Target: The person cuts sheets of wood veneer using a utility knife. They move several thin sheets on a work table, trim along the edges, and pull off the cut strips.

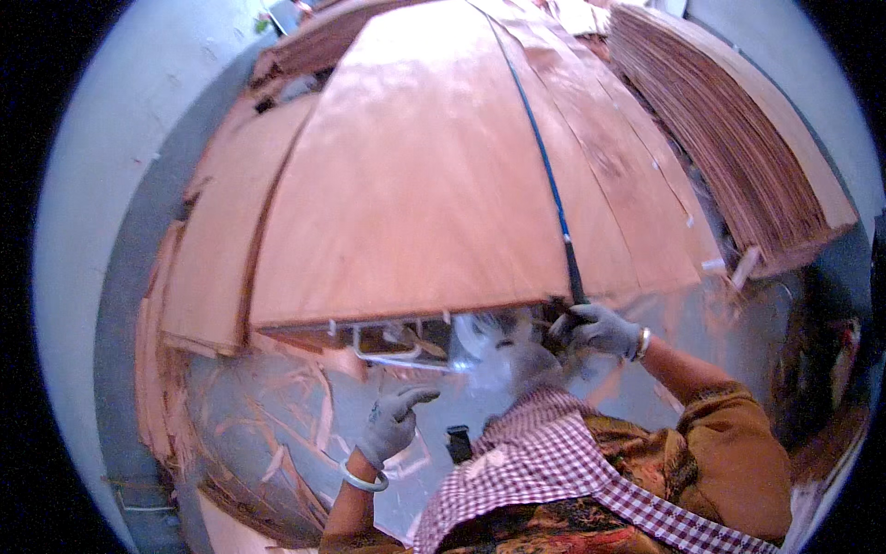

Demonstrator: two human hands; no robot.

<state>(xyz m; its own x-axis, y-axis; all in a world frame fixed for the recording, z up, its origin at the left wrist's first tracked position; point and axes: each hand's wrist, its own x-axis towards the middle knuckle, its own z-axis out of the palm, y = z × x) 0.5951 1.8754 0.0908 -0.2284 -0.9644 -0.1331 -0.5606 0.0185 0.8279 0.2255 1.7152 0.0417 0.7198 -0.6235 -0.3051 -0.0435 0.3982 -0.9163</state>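
Observation:
My right hand (600, 330), in a grey glove, is closed round the black handle end of a long thin blue rod (544, 152). The rod reaches away from me across a broad stack of thin wood veneer sheets (406, 194). Narrower veneer strips (604, 157) lie to the right of the rod, their edges overlapping. My left hand (391, 426), also gloved, hangs below the near edge of the stack, apart from it. Its index finger points to the right, the other fingers are loosely bent, and nothing shows in it.
A thick pile of veneer (729, 138) stands at the far right. More sheets (226, 231) lean along the left side. Under the near edge is a white metal frame (397, 355). Torn veneer scraps (277, 415) litter the floor at the left.

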